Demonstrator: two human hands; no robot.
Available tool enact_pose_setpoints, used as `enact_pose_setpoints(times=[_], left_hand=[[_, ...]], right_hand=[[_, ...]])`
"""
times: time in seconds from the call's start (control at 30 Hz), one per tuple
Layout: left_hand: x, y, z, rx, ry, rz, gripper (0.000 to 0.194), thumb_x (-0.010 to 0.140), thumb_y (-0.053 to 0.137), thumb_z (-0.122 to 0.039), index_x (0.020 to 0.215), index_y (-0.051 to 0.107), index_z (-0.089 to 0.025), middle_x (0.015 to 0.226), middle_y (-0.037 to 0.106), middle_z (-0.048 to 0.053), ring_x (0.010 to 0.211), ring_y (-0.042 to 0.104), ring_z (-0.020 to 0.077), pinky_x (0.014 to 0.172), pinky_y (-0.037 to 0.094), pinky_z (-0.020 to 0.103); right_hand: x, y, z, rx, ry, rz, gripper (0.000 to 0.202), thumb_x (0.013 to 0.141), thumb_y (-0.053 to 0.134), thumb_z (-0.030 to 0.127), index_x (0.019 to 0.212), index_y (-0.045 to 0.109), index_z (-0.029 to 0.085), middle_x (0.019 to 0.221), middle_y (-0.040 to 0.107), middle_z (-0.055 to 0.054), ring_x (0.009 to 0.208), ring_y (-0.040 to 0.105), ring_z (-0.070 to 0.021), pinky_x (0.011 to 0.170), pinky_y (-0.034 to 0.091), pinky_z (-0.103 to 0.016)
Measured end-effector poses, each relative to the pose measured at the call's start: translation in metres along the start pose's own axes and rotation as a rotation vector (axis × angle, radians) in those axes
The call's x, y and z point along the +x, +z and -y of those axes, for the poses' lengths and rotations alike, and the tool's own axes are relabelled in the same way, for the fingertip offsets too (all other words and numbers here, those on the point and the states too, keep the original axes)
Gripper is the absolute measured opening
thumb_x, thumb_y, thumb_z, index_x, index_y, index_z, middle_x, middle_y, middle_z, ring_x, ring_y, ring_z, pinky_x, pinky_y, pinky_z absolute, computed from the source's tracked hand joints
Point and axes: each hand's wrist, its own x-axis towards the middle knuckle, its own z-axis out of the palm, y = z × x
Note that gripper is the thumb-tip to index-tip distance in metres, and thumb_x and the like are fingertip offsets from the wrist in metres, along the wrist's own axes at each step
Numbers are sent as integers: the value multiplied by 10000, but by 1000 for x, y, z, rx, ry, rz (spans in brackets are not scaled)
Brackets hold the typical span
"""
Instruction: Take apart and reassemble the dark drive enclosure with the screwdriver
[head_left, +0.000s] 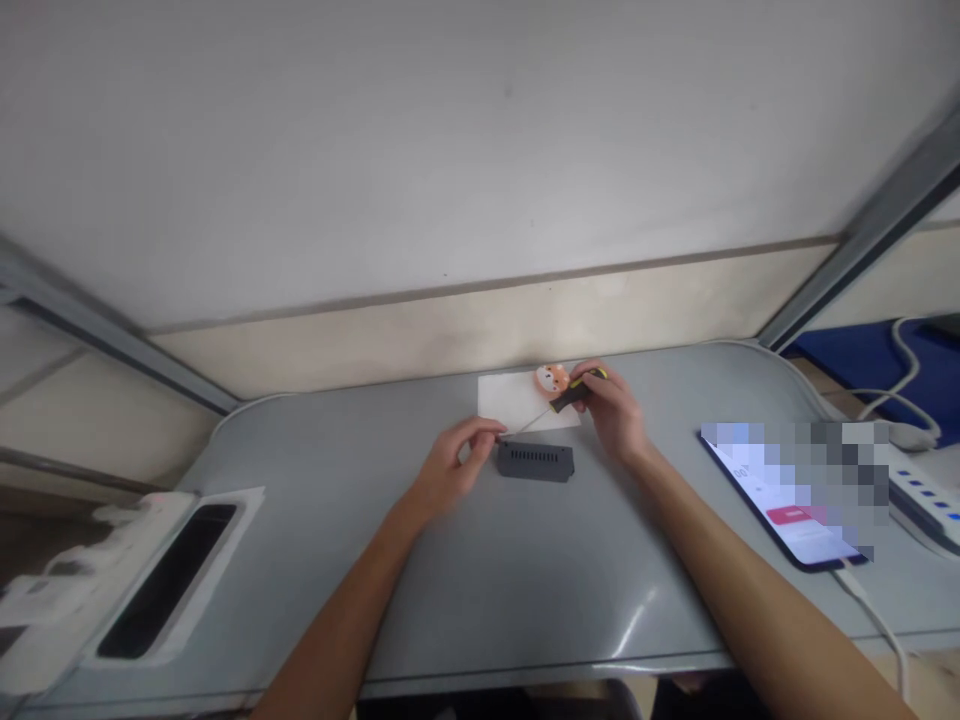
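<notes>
A dark, slotted rectangular box [535, 462] lies on the grey table [337, 480]. My right hand [613, 408] is closed around the black and yellow handle of a screwdriver [576, 392], its thin shaft slanting down and left to the box's upper left corner. There my left hand [459, 462] has its thumb and fingertips brought together near the shaft's tip; whatever may be between them is too small to make out. Behind the box lies a white sheet [506, 398], and an orange and white animal-faced item [552, 378] sits at its right.
At the right, a lit phone [780, 500] with a cable lies beside a white power strip [919, 505]. On the left are a black phone [169, 580] on white paper and a white object [97, 575]. A wall [450, 345] borders the back edge.
</notes>
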Motion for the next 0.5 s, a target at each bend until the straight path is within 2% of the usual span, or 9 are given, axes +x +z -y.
enact_pose_setpoints(times=[0.13,0.23,0.4,0.5], left_hand=[[-4,2,-3,120,202,-33,217,1007,545,-282,1188,637,-204,995,678,62,835,620,169,809,522,319],[-5,4,-4,228,322,-31,198,958,598,-243,1151,620,-203,1004,677,66,822,620,170,801,536,328],[-5,6,-2,353,404,-78,148,940,640,-254,1081,643,-209,1047,725,80,892,694,193,821,567,338],[-5,5,0,446,445,-76,162,935,645,-264,1086,670,-211,1050,752,87,915,720,211,846,573,360]], right_hand=[[1,-1,0,-6,11,4,130,804,695,337,807,701,208,825,615,-34,637,479,-137,572,348,-304],[2,-2,-1,-20,10,26,131,809,692,335,816,706,205,810,614,-34,639,477,-139,570,344,-303],[3,-5,-2,-56,3,35,123,823,692,330,820,701,207,794,613,-27,638,482,-137,575,348,-302],[7,-9,-5,-83,-13,-33,157,824,705,371,813,692,215,752,598,-16,613,471,-137,554,344,-302]])
